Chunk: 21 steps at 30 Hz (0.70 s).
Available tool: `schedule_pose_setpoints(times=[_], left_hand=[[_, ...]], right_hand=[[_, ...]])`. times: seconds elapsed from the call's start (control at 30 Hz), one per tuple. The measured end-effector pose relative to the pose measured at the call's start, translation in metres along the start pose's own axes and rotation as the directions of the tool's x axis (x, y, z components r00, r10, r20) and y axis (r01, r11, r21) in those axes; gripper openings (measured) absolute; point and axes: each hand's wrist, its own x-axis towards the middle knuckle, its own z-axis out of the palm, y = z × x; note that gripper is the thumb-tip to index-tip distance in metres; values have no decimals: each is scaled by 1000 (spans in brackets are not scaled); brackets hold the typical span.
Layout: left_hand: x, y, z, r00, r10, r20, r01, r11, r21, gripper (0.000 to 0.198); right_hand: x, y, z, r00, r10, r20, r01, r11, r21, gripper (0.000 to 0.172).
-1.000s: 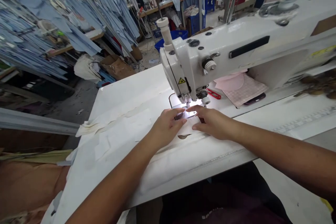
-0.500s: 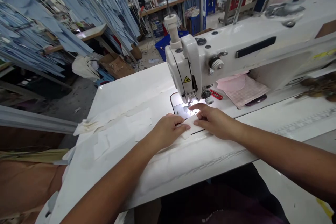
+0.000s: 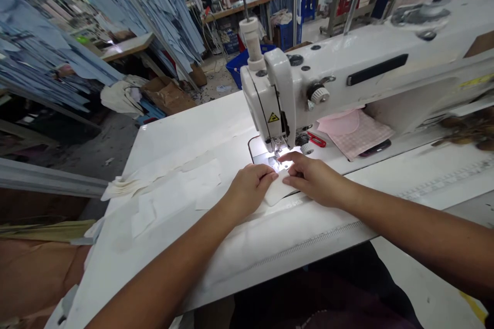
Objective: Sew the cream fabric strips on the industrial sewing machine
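A small white fabric piece (image 3: 276,193) lies at the front of the needle plate of a white sewing machine (image 3: 266,97). My left hand (image 3: 249,185) pinches its left edge between thumb and fingers. On its right side my right hand (image 3: 311,177) grips the edge, thumb below and index finger stretched toward the lit presser foot (image 3: 277,157). The far edge of the fabric reaches close to the foot; whether it lies under the needle I cannot tell.
White cloth pieces (image 3: 203,177) and a layered stack (image 3: 123,187) lie left on the white table (image 3: 185,126). Red thread snips (image 3: 316,139), pink checked fabric (image 3: 357,131) and a dark phone (image 3: 376,148) sit under the machine arm. A blue basket (image 3: 234,67) stands behind.
My left hand has shifted slightly up toward the presser foot, and more of the white fabric's near corner shows. My right hand stays nearly in place; the view has moved slightly.
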Motion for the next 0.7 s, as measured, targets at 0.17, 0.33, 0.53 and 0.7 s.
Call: schedule_pose_setpoints(times=[0.17,0.33,0.53,0.7], left_hand=[[0,0,3,1000,2,8,-2,999,-51,23],[1,-2,5,995,-95,1,94,981,-172,21],[2,0,4,998,-47,-31,45,997,-56,22],[3,0,4,999,16,-43,-15,999,37,22]], right_hand=[[0,0,-1,1000,2,-2,-2,1000,0,40],[-1,-1,0,1000,19,-7,-19,1000,6,39],[-2,0,-1,1000,11,7,-11,999,35,40],[-3,0,-1,1000,21,5,-21,999,47,41]])
